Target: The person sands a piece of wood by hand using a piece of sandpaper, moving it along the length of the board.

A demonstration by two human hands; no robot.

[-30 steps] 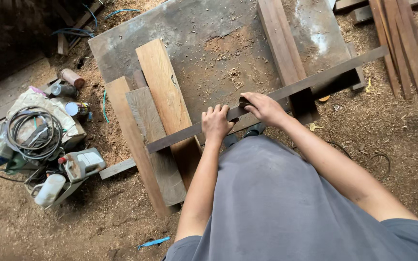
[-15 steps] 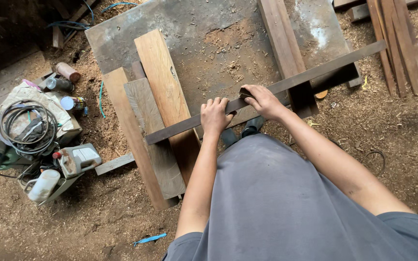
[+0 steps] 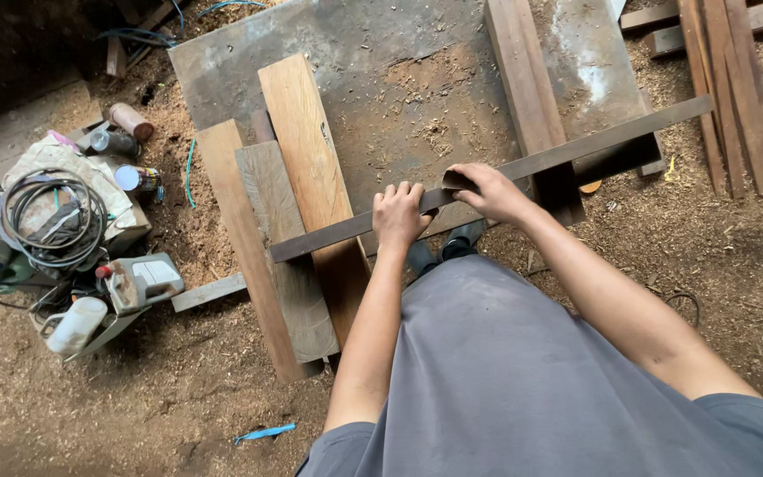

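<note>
While both hands grip the long dark wooden strip (image 3: 487, 177), the view has come slightly closer and shifted compared with a second ago; the strip sits in nearly the same diagonal line, low at the left end and rising to the right. Left hand (image 3: 399, 215) is laid on top of the strip, fingers pressed together and curled over its far edge, position unchanged apart from a small drift. Right hand (image 3: 486, 190) is closed around the strip just beside the left, thumb tucked under; it has stayed put too. Judgement: the strip is being held steady and positioned rather than carried. Under its left portion lie three loose boards (image 3: 286, 221), stacked side by side and overlapping, and beneath those a grey sheet (image 3: 373, 53) strewn with sawdust. A thicker plank (image 3: 527, 88) lies across the sheet below the strip's right part. Farther left on the sawdust floor: coiled cable (image 3: 50, 216), power tool (image 3: 139, 281), cans (image 3: 130, 121).
</note>
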